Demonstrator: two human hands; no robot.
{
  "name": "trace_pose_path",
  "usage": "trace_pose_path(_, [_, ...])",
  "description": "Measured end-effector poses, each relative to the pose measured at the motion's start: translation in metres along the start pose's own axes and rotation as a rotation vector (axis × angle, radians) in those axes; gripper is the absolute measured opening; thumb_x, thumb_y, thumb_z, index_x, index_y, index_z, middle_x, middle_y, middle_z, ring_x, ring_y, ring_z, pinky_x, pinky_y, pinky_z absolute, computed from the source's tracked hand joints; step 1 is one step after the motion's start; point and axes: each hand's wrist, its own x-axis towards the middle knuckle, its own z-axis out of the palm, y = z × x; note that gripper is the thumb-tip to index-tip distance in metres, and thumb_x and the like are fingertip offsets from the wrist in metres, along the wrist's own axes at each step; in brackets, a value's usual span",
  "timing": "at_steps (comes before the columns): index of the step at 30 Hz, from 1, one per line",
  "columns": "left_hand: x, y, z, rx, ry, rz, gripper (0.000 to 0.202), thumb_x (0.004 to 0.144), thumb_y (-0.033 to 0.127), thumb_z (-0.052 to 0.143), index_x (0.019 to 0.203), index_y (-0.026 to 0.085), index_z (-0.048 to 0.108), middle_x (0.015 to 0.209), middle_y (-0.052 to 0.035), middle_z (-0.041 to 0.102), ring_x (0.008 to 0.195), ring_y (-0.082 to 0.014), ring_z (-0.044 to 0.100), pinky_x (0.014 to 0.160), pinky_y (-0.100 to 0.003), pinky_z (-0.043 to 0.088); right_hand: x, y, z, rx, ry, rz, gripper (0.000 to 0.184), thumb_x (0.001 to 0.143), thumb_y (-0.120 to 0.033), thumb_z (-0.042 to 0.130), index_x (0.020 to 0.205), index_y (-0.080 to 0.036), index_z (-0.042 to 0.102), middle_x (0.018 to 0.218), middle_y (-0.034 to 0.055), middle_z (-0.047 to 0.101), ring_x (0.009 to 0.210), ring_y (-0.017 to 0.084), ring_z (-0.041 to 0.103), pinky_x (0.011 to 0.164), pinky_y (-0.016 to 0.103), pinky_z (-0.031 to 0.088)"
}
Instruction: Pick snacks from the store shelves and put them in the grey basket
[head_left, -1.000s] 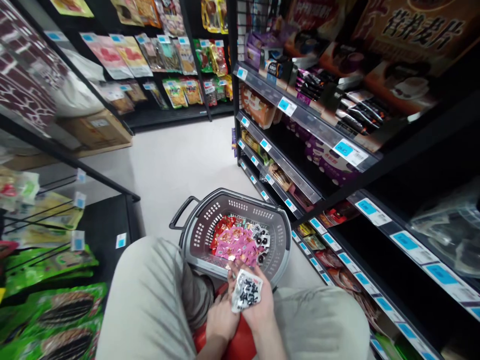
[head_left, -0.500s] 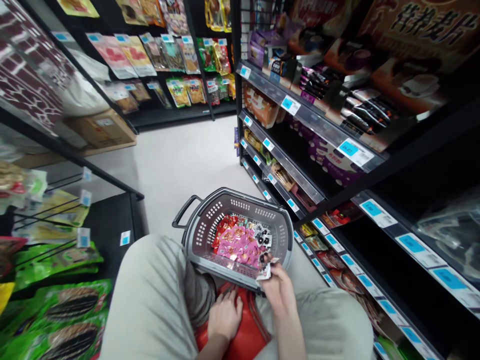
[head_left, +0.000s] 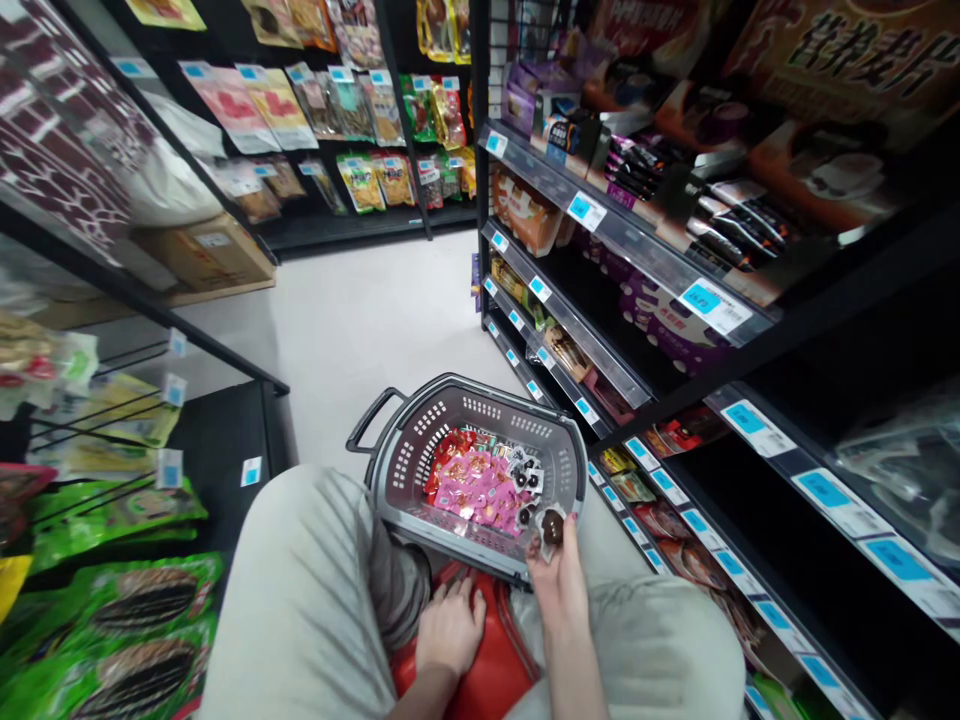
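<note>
Shop shelves [head_left: 645,255] flank the right hand [head_left: 556,580], whose fingers hold a clear-fronted sachet [head_left: 553,527] by the near rim of the shopping basket [head_left: 450,548], seemingly for checking, any release calling for loosened fingertips, while the left hand [head_left: 452,622] rests, fingers slightly parted, on a red surface [head_left: 499,660].

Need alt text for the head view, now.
The right hand holds a small packet showing a dark item at the edge of a grey basket of pink and red packets. The left hand rests on a red surface between the legs, with store shelves alongside.
</note>
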Motion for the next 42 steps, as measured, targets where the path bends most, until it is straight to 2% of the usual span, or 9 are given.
trace_pose_path(4, [0.0,0.001,-0.001,-0.001,0.012,0.001,0.042,0.085,0.032,0.024,0.11,0.017,0.055,0.109,-0.0066,0.06,0.103,-0.0227,0.05,0.089,-0.032,0.036,0.006,-0.001,0.003,0.091,0.076,0.01,0.018,0.071,-0.029,0.063,0.086,-0.02,0.059,0.083,-0.0044,0.065,0.07,0.009,0.059,0.06,0.022,0.049])
trace_pose_path(11, [0.0,0.0,0.001,0.001,0.028,0.009,0.042,0.085,0.031,0.024,0.111,0.017,0.055,0.11,-0.007,0.06,0.103,-0.0236,0.05,0.087,-0.033,0.037,0.0,-0.004,0.015,0.04,-0.073,-0.066,0.026,0.061,-0.015,0.07,0.085,-0.015,0.06,0.085,0.001,0.065,0.077,0.012,0.06,0.068,0.025,0.05])
trace_pose_path(15, [0.0,-0.001,0.003,-0.006,0.033,0.009,0.042,0.085,0.031,0.025,0.111,0.017,0.055,0.111,-0.007,0.06,0.104,-0.0235,0.05,0.088,-0.033,0.037,-0.002,-0.004,0.016,-0.082,-0.151,-0.118,0.03,0.061,-0.015,0.071,0.088,-0.016,0.057,0.086,0.0003,0.062,0.079,0.012,0.058,0.07,0.027,0.049])
trace_pose_path(21, [0.0,-0.002,0.004,-0.007,0.043,0.019,0.042,0.085,0.03,0.024,0.108,0.017,0.056,0.108,-0.0071,0.061,0.103,-0.0235,0.05,0.088,-0.033,0.037,-0.004,-0.005,0.013,-0.173,-0.119,-0.21,0.028,0.059,-0.017,0.072,0.08,-0.016,0.054,0.076,-0.0025,0.059,0.069,0.009,0.054,0.063,0.021,0.046])
trace_pose_path(30, [0.0,0.001,0.001,-0.005,0.029,0.01,0.04,0.085,0.03,0.023,0.1,0.016,0.058,0.102,-0.0071,0.062,0.1,-0.0222,0.051,0.087,-0.033,0.037,-0.007,-0.01,0.012,-0.191,-0.144,-0.232,0.026,0.058,-0.02,0.073,0.074,-0.016,0.053,0.07,-0.0023,0.057,0.065,0.009,0.052,0.061,0.021,0.044])
trace_pose_path(34, [0.0,-0.001,0.002,-0.005,0.043,0.015,0.04,0.085,0.031,0.024,0.099,0.016,0.059,0.102,-0.0073,0.062,0.099,-0.0215,0.052,0.087,-0.032,0.036,-0.011,-0.013,0.013,-0.068,-0.152,-0.164,0.031,0.056,-0.022,0.075,0.08,-0.018,0.056,0.076,-0.0006,0.06,0.07,0.012,0.056,0.063,0.024,0.046])
trace_pose_path(37, [0.0,-0.002,0.004,0.002,0.058,0.023,0.039,0.085,0.03,0.024,0.098,0.017,0.059,0.1,-0.007,0.063,0.099,-0.0216,0.052,0.087,-0.032,0.037,-0.014,-0.015,0.012,0.143,-0.143,0.01,0.036,0.057,-0.033,0.074,0.084,-0.017,0.056,0.073,-0.0002,0.059,0.061,0.009,0.054,0.054,0.019,0.046])
trace_pose_path(40, [0.001,-0.002,0.005,0.007,0.068,0.026,0.039,0.085,0.031,0.024,0.098,0.017,0.058,0.098,-0.0065,0.063,0.099,-0.022,0.052,0.086,-0.032,0.037,-0.019,-0.018,0.011,0.397,-0.33,0.176,0.029,0.071,-0.039,0.062,0.084,-0.014,0.053,0.056,-0.0057,0.046,0.041,0.002,0.04,0.039,0.011,0.036])
trace_pose_path(42, [0.001,-0.002,0.005,0.009,0.064,0.026,0.039,0.085,0.031,0.024,0.098,0.017,0.058,0.099,-0.0064,0.063,0.099,-0.022,0.052,0.086,-0.032,0.037,-0.023,-0.019,0.011,0.538,-0.461,0.212,0.028,0.076,-0.041,0.056,0.079,-0.014,0.049,0.049,-0.0089,0.037,0.036,0.001,0.033,0.036,0.01,0.032])
